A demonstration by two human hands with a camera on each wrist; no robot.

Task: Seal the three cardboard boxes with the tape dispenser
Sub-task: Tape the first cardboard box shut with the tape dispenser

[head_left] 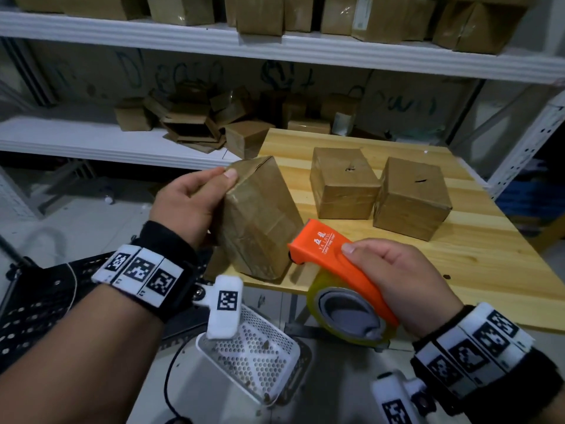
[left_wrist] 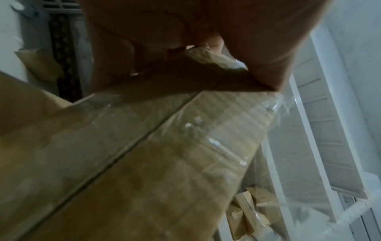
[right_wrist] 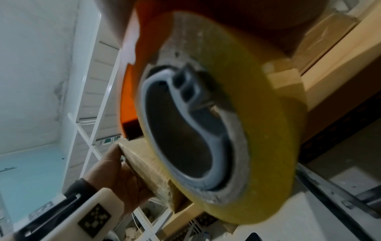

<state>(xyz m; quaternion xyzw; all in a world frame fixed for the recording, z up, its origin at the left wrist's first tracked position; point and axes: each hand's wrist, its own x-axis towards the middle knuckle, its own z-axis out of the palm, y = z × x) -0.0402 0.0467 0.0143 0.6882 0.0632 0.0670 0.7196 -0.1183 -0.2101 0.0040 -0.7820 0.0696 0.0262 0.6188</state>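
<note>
Three cardboard boxes sit on one wooden table [head_left: 477, 255]: two boxes [head_left: 344, 182] [head_left: 412, 198] beyond the fingers, one tilted box [head_left: 260, 221] clasped by the left hand [head_left: 189, 200], thumb on top. The right hand [head_left: 397, 280] wraps one orange tape dispenser [head_left: 333, 264], nose touching that box.

This looks like a stockroom or packing area — white metal shelving [head_left: 275, 47] runs along the back wall, its upper tier crowded with brown cardboard cartons [head_left: 260, 16] and its lower tier holding a loose heap of small boxes and flattened cardboard [head_left: 195, 123]. In front stands a plain pine-topped work table [head_left: 458, 255] carrying taped cardboard boxes [head_left: 344, 185], with a perforated white upright of a second rack [head_left: 532, 139] at the right. The floor is bare and pale — under the table edge sits a white perforated plastic basket [head_left: 253, 356].
</note>
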